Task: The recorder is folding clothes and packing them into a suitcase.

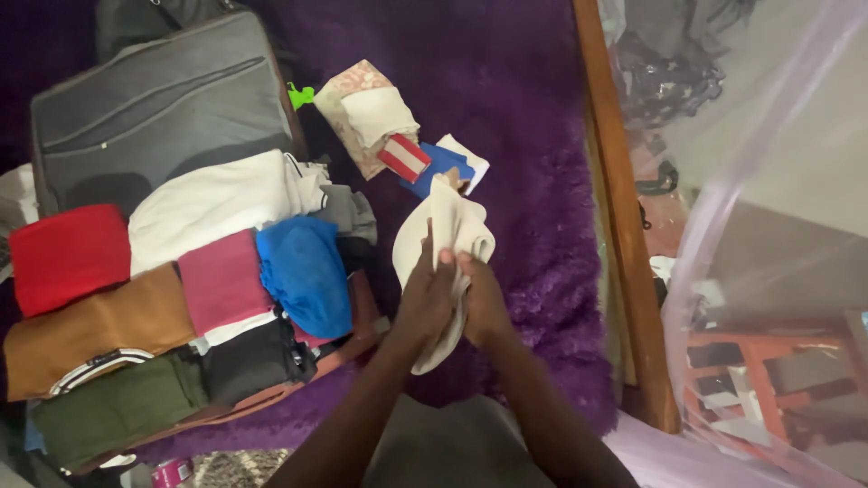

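One head-worn camera looks steeply down from close above the person's forearms onto the shaggy purple rug (pixel 533 136), the open suitcase of folded clothes (pixel 163 298) at left

A home bedroom: purple shaggy bedcover (pixel 533 136), wooden bed frame (pixel 624 235), folded clothes (pixel 181 298).

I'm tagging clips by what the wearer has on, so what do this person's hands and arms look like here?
Both forearms are bare up to the bottom edge of the picture, with no sleeves showing. The left hand and right hand wear no gloves. I can make out no ring, watch or bracelet on either, though the picture is a little soft.
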